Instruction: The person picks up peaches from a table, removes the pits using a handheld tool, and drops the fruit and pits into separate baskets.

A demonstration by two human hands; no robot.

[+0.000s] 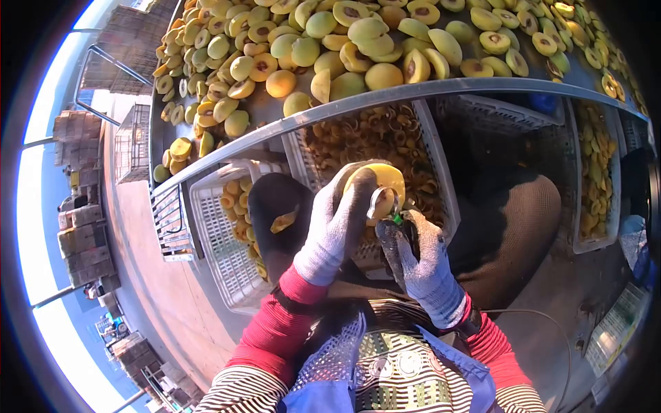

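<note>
From the head camera, a gloved left hand (337, 227) grips a halved yellow fruit (377, 184) above a white crate (434, 158) of scraps. The gloved right hand (420, 258) is closed around a looped metal coring tool (383, 204) touching the fruit, below a table (385, 93) piled with halved fruit.

I am seeing the left hand (337, 227) covering most of the peach half (382, 182); the pitting tool (381, 204) is mostly hiding between the hands.

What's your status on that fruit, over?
Left hand grip shut on peach half. Right hand grip shut on looped pitting tool, loop at the fruit's cut face. Crate of scraps below, nothing blocking.
</note>
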